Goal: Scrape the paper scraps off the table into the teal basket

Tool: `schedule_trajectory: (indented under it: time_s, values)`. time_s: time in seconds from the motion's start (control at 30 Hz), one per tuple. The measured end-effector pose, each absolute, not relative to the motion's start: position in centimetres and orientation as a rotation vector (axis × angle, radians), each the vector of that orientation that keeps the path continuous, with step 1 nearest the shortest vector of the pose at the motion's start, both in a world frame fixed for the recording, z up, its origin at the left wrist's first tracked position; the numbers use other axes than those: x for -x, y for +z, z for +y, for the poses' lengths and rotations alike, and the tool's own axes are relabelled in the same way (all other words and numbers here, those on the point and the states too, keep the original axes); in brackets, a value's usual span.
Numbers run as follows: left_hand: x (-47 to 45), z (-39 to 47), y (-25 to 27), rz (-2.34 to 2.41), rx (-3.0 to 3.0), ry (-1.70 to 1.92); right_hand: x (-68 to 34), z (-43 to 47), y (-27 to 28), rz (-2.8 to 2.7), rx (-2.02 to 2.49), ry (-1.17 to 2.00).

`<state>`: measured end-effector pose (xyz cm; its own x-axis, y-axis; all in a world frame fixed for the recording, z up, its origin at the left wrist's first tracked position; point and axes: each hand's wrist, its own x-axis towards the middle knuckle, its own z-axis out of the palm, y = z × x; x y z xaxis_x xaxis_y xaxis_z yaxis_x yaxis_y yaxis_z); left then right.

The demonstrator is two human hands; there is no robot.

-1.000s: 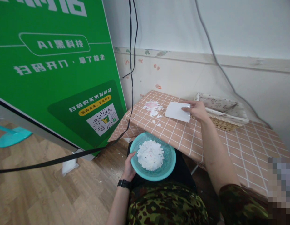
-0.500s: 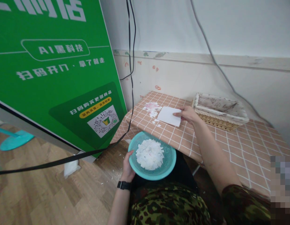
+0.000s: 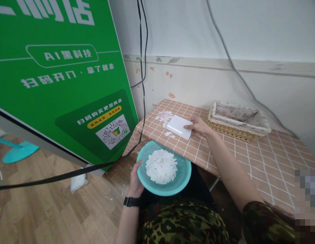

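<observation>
My left hand (image 3: 137,179) grips the left rim of a teal plastic strainer basket (image 3: 184,169), held at my lap under the table's edge. A heap of white paper scraps (image 3: 161,166) fills its middle. Over the tabletop, my right hand (image 3: 196,126) pinches the right end of a flat white card (image 3: 178,126), its glossy face catching the light. Beyond the card's left edge lies a pile of scraps (image 3: 164,116), partly pinkish. A few loose pieces (image 3: 168,134) sit nearer the table's front edge.
A checked brown cloth covers the table (image 3: 251,156). Behind my right hand stands a wicker basket (image 3: 236,130) with a fabric lining. To the left rises a green machine panel (image 3: 71,84), with a black strap (image 3: 78,173) crossing before it. A white bag (image 3: 78,182) lies on the floor.
My right hand has moved the card left and slightly toward me, so it now covers part of the scraps. The strainer basket has shifted slightly left with my left hand.
</observation>
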<state>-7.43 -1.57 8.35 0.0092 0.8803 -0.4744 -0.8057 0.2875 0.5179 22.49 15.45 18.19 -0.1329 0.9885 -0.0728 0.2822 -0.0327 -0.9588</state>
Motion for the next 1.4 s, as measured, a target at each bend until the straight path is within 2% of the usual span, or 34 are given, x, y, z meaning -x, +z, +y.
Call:
schedule_trajectory:
  time_s: [0.23,0.47,0.67,0.77,0.9,1.0,1.07,1.13,1.27,1.4]
  values:
    - [7.7,-1.9,9.4,0.811,-0.142,1.215,-21.8,15.0,18.3,-1.597,1.305,1.300]
    - [7.4,-1.8,9.6,0.856,-0.135,1.298,-21.1,14.9,17.6,-1.587,1.298,1.319]
    - [7.3,-1.5,9.9,0.897,-0.123,1.300,-20.3,14.0,18.5,-1.737,1.133,1.533]
    - [7.3,-1.4,10.1,0.931,-0.117,1.302,-22.6,14.6,19.7,-1.618,1.169,1.357]
    - [7.3,-1.1,10.2,0.955,-0.083,1.288,-26.6,15.7,20.8,-1.426,1.275,0.951]
    - [7.4,-0.8,10.1,0.958,-0.059,1.273,-28.1,16.1,20.9,-1.511,1.456,0.591]
    - [7.6,-0.5,9.8,0.958,-0.049,1.268,-28.3,16.2,20.8,-1.575,1.515,0.497]
    - [7.9,-0.3,9.4,0.957,-0.045,1.259,-28.0,16.0,20.6,-1.592,1.505,0.613]
    - [8.3,0.3,8.7,0.960,-0.048,1.236,-26.6,15.6,20.0,-1.655,1.401,1.075]
    - [8.6,0.9,8.2,0.966,-0.063,1.210,-26.5,15.7,19.3,-1.685,1.405,1.159]
